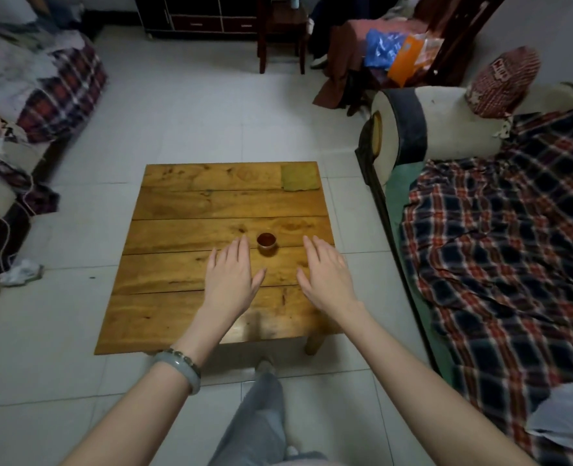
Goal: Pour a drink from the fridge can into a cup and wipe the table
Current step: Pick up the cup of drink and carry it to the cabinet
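Now both hands are reaching out flat over the desk, one on each side of the cup.

The left hand is lying just left of the cup and the right hand just right of it, both with fingers straight and slightly spread, holding nothing; whether the palms are touching the wood is unclear. The cup is standing upright between the fingertips, its inside looking dark red, drink or glaze I cannot tell. A cloth is lying well beyond the cup, to its right. No can is showing. With fingers this close, a careless sideways sweep is likely to tip the small cup and spill onto the boards.
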Demonstrator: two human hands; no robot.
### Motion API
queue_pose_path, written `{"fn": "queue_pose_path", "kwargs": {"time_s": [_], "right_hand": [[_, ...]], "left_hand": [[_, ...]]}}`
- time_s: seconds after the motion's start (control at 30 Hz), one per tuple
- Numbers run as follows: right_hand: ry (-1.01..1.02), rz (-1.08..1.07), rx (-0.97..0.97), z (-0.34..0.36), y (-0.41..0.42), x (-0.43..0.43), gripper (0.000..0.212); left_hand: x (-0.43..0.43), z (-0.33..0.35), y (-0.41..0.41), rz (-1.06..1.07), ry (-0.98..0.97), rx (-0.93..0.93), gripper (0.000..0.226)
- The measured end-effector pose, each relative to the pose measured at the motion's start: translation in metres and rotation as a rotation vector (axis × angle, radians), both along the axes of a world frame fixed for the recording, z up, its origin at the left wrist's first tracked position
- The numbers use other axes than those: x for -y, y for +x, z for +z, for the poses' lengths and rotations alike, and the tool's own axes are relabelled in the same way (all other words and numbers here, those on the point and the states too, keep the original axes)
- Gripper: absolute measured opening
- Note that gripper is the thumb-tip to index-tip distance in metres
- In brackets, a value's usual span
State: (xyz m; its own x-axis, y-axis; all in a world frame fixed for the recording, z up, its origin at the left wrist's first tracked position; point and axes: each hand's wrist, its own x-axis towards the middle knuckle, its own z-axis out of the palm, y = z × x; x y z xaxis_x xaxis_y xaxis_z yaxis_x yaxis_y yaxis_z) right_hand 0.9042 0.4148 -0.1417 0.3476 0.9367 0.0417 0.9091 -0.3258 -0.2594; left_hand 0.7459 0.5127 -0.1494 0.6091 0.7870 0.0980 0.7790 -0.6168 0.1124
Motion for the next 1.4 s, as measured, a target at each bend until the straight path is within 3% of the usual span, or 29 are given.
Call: {"fn": "queue_pose_path", "kwargs": {"time_s": [0.37, 0.83, 1.07, 1.17, 1.3, 1.4], "right_hand": [[-0.146, 0.017, -0.123, -0.042, 0.054, -0.104, 0.062], [-0.318, 0.058, -0.263, -0.149, 0.094, -0.173, 0.064], [-0.314, 0.089, -0.478, -0.22, 0.112, -0.198, 0.067], [-0.312, 0.05, -0.601, -0.251, 0.115, -0.205, 0.063], [-0.229, -0.034, -0.73, -0.278, 0.111, -0.209, 0.068], [-0.217, -0.058, -0.789, -0.282, 0.107, -0.21, 0.049]], "left_hand": [[-0.106, -0.054, 0.052, 0.004, -0.196, -0.049, 0.073], [-0.162, -0.162, 0.073, 0.148, -0.448, -0.078, 0.082], [-0.18, -0.23, 0.091, 0.161, -0.77, 0.292, 0.093], [-0.183, -0.256, 0.098, 0.2, -0.778, 0.354, 0.098], [-0.186, -0.283, 0.106, 0.218, -0.761, 0.423, 0.087], [-0.184, -0.295, 0.11, 0.254, -0.779, 0.484, 0.081]]}}
